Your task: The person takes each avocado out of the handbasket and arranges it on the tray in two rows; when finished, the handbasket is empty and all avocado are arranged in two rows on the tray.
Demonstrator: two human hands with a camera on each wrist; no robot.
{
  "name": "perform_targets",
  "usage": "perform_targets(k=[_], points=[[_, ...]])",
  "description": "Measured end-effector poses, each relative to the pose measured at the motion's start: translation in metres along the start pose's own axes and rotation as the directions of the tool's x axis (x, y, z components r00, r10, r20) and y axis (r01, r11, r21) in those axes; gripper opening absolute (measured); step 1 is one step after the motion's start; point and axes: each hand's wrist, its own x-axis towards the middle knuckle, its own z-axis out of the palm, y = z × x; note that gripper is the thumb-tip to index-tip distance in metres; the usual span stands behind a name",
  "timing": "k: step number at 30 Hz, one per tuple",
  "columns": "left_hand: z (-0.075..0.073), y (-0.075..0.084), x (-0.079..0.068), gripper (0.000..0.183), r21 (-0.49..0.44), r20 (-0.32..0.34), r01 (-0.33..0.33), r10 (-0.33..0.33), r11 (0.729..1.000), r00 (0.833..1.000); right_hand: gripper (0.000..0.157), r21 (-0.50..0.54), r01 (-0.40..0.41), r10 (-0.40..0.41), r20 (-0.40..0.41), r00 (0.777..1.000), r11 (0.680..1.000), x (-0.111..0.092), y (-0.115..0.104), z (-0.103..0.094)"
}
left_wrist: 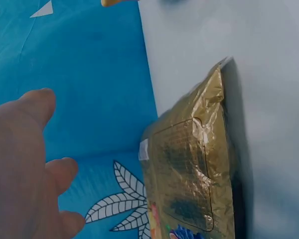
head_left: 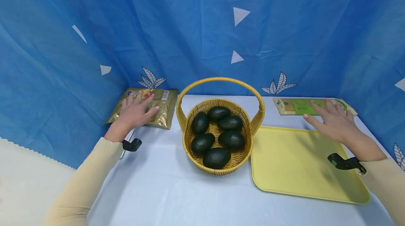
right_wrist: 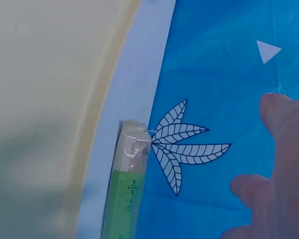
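My left hand (head_left: 133,113) hovers with spread fingers over a shiny gold foil bag (head_left: 163,111) at the back left. In the left wrist view a gap shows between that hand and the bag (left_wrist: 187,169). On the other side, my right hand (head_left: 336,124) is held spread above the far right of a yellow tray (head_left: 284,164). Its fingertips overlap a flat green-and-clear packet (head_left: 287,107), perhaps dried noodles, lying behind the tray. The right wrist view has the fingers apart from this packet (right_wrist: 125,174). Neither hand holds anything.
Between the hands stands a yellow wicker basket (head_left: 187,151) with a tall arched handle, holding several dark green avocados (head_left: 216,158). A blue patterned curtain (head_left: 202,25) hangs behind and beside the white table (head_left: 177,198). A thin white-edged object (head_left: 126,143) lies partly hidden by the left wrist.
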Motion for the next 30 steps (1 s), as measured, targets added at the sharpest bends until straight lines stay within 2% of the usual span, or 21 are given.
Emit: perform_targets(k=[12,17,20,26,30], points=[[0.014,0.012,-0.009,0.075,-0.026,0.0,-0.051,0.051,0.998,0.999,0.088,0.004,-0.008,0.008,-0.008,1.0,1.0,0.0,0.004,0.002],[0.023,0.019,-0.015,0.076,-0.094,-0.005,-0.116,0.116,0.989,0.993,0.087,0.007,-0.003,0.003,-0.013,1.0,1.0,0.0,0.004,0.002],[0.029,0.025,-0.019,0.079,-0.172,-0.003,-0.16,0.162,0.972,0.987,0.087,0.008,0.001,-0.001,-0.009,1.0,1.0,0.0,0.005,0.002],[0.043,0.037,-0.023,0.085,-0.344,0.027,-0.192,0.214,0.919,0.976,0.087,0.011,0.001,-0.001,0.003,1.0,1.0,0.0,0.006,0.001],[0.056,0.045,-0.022,0.081,-0.428,-0.012,-0.228,0.247,0.874,0.969,0.087,0.017,0.001,-0.001,0.01,1.0,1.0,0.0,0.006,0.001]])
